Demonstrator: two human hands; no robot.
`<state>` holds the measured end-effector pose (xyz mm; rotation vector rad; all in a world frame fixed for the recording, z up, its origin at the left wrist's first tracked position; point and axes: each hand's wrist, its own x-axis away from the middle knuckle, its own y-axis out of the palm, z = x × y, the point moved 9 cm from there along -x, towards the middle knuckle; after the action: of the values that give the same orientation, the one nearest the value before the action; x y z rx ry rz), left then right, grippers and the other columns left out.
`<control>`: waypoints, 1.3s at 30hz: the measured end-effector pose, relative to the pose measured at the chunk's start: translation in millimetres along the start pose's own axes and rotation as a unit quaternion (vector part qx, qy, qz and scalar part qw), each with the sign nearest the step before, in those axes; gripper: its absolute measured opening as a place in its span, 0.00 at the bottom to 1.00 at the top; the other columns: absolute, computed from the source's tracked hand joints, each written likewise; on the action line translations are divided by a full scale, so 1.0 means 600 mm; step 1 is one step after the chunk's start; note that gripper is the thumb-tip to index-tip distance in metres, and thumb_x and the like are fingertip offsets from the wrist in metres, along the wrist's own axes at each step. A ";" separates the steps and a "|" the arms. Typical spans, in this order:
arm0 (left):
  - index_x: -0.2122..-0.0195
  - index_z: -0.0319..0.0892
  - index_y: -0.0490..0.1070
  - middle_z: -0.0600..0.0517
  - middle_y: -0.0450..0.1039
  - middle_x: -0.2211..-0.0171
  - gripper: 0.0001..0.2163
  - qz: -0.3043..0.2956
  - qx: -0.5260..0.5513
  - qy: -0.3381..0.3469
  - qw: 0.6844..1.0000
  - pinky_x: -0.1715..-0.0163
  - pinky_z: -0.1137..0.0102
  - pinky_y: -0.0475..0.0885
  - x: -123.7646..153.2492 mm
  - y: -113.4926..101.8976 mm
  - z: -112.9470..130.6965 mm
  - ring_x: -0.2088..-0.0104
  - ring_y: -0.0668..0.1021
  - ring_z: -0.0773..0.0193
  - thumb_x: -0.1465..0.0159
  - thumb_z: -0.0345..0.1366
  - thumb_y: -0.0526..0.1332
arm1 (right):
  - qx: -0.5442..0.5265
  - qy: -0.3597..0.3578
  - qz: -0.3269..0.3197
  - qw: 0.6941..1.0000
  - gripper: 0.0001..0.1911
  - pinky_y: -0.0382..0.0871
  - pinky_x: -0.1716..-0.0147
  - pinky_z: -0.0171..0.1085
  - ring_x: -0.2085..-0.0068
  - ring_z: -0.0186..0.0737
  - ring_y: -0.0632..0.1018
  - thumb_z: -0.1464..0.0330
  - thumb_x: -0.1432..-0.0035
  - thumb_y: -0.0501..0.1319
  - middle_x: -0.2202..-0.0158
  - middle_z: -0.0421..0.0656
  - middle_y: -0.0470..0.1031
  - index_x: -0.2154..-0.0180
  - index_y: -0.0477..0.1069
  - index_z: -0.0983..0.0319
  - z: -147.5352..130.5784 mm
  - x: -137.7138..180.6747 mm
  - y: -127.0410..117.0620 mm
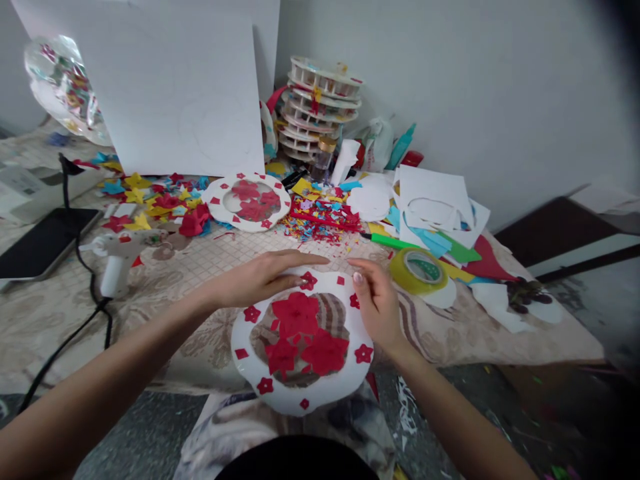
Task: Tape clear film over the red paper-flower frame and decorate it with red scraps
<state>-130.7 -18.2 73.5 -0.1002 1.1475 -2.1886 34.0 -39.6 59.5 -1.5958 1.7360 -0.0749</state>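
A white flower-shaped paper ring (325, 395) with a clear middle holding red paper flowers lies at the table's near edge, with small red flowers stuck round its rim. My left hand (260, 277) lies flat on its far left rim, fingers stretched out to a small red flower (309, 281). My right hand (376, 303) rests on the right rim, fingers loosely curled, fingertips pointing to the far edge.
A second decorated ring (249, 200) lies farther back among red, yellow and blue paper scraps. A white glue gun (120, 257) with a black cord lies left. A yellow tape roll (417, 270), green marker (387, 240), white foam sheets (435, 200) and a stack of rings (320, 107) stand right and behind.
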 end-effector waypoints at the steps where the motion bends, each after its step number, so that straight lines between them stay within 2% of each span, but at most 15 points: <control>1: 0.40 0.49 0.61 0.47 0.72 0.52 0.18 -0.010 0.000 0.003 1.000 0.51 0.68 0.67 0.000 0.003 0.002 0.52 0.74 0.63 0.31 0.36 0.50 | 0.001 -0.014 -0.009 1.000 0.11 0.66 0.67 0.36 0.67 0.37 0.74 0.65 0.35 0.52 0.64 0.42 0.75 0.55 0.69 0.58 -0.004 0.000 0.004; 4: 0.42 0.48 0.64 0.47 0.73 0.55 0.17 -0.022 0.014 0.016 1.000 0.55 0.70 0.68 -0.003 0.007 0.009 0.55 0.75 0.64 0.31 0.33 0.49 | -0.006 -0.018 -0.020 1.000 0.09 0.66 0.65 0.35 0.64 0.37 0.75 0.65 0.35 0.52 0.65 0.41 0.76 0.60 0.71 0.59 -0.001 0.001 0.012; 7: 0.43 0.47 0.65 0.47 0.72 0.52 0.17 -0.015 0.036 0.023 0.999 0.54 0.70 0.67 -0.006 0.008 0.010 0.53 0.75 0.63 0.32 0.31 0.51 | -0.009 0.010 -0.014 1.000 0.09 0.64 0.70 0.33 0.70 0.34 0.73 0.65 0.35 0.53 0.71 0.39 0.73 0.65 0.69 0.59 0.013 0.002 0.018; 10: 0.45 0.45 0.66 0.47 0.73 0.52 0.15 -0.017 0.051 0.014 0.998 0.54 0.69 0.68 -0.006 0.013 0.007 0.53 0.75 0.62 0.33 0.32 0.52 | 0.013 0.020 -0.018 1.000 0.11 0.58 0.75 0.32 0.76 0.32 0.67 0.64 0.35 0.53 0.79 0.35 0.65 0.70 0.65 0.60 0.023 0.005 0.024; 13: 0.48 0.43 0.68 0.47 0.74 0.52 0.13 -0.026 0.059 -0.013 0.998 0.54 0.69 0.68 -0.004 0.020 -0.003 0.53 0.75 0.62 0.33 0.33 0.53 | 0.024 0.023 -0.025 0.999 0.13 0.54 0.77 0.33 0.78 0.31 0.62 0.64 0.35 0.52 0.81 0.33 0.59 0.72 0.61 0.59 0.028 0.008 0.031; 17: 0.52 0.41 0.69 0.48 0.75 0.56 0.11 -0.040 0.078 -0.054 0.995 0.56 0.70 0.68 0.003 0.028 -0.021 0.56 0.76 0.63 0.34 0.35 0.54 | -0.003 0.054 -0.043 0.998 0.15 0.53 0.77 0.33 0.78 0.31 0.60 0.62 0.34 0.50 0.81 0.33 0.55 0.74 0.58 0.59 0.041 0.015 0.044; 22: 0.60 0.40 0.71 0.52 0.74 0.65 0.13 -0.032 0.108 -0.131 0.985 0.66 0.73 0.67 0.014 0.031 -0.053 0.65 0.75 0.65 0.36 0.44 0.56 | -0.010 0.097 -0.037 0.994 0.19 0.50 0.78 0.34 0.79 0.31 0.58 0.58 0.35 0.50 0.82 0.33 0.52 0.77 0.53 0.59 0.052 0.017 0.046; 24: 0.65 0.39 0.71 0.53 0.73 0.70 0.16 -0.015 0.094 -0.161 0.982 0.71 0.73 0.65 0.019 0.029 -0.066 0.69 0.73 0.65 0.37 0.48 0.55 | -0.012 0.113 -0.028 0.993 0.21 0.51 0.78 0.34 0.78 0.32 0.58 0.57 0.35 0.50 0.82 0.34 0.53 0.77 0.53 0.59 0.055 0.015 0.043; 26: 0.67 0.39 0.70 0.53 0.71 0.73 0.17 -0.003 0.078 -0.174 0.982 0.73 0.74 0.63 0.023 0.027 -0.076 0.71 0.71 0.66 0.37 0.50 0.55 | -0.021 0.133 -0.037 0.990 0.22 0.54 0.76 0.34 0.77 0.33 0.62 0.55 0.35 0.48 0.81 0.35 0.59 0.78 0.57 0.59 0.059 0.013 0.042; 29: 0.69 0.39 0.70 0.53 0.70 0.73 0.18 0.008 0.084 -0.176 0.981 0.74 0.73 0.62 0.028 0.026 -0.085 0.72 0.71 0.66 0.38 0.50 0.55 | -0.067 0.163 -0.078 0.981 0.25 0.62 0.70 0.35 0.71 0.37 0.72 0.53 0.35 0.45 0.75 0.40 0.72 0.74 0.68 0.60 0.068 0.011 0.050; 31: 0.69 0.39 0.70 0.53 0.70 0.74 0.18 0.014 0.095 -0.182 0.979 0.74 0.73 0.62 0.031 0.026 -0.092 0.72 0.71 0.66 0.38 0.51 0.55 | -0.105 0.179 -0.095 0.974 0.27 0.66 0.65 0.36 0.67 0.39 0.75 0.52 0.35 0.43 0.70 0.42 0.76 0.70 0.72 0.60 0.074 0.011 0.054; 35: 0.69 0.39 0.71 0.53 0.70 0.74 0.18 0.025 0.117 -0.192 0.974 0.74 0.73 0.63 0.034 0.027 -0.102 0.72 0.72 0.65 0.39 0.51 0.55 | -0.132 0.194 -0.101 0.967 0.25 0.67 0.67 0.36 0.67 0.39 0.74 0.51 0.36 0.46 0.71 0.42 0.75 0.69 0.73 0.60 0.082 0.012 0.053; 39: 0.69 0.39 0.71 0.53 0.71 0.73 0.18 0.027 0.125 -0.201 0.971 0.74 0.73 0.65 0.035 0.030 -0.109 0.72 0.72 0.65 0.39 0.51 0.55 | -0.115 0.173 -0.109 0.972 0.18 0.61 0.76 0.32 0.74 0.34 0.66 0.54 0.40 0.55 0.77 0.37 0.64 0.73 0.66 0.60 0.077 0.009 0.054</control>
<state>-161.0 8.5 15.2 -0.3803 0.6376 -2.1179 33.5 -16.9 7.6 -2.0401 1.8738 -0.2833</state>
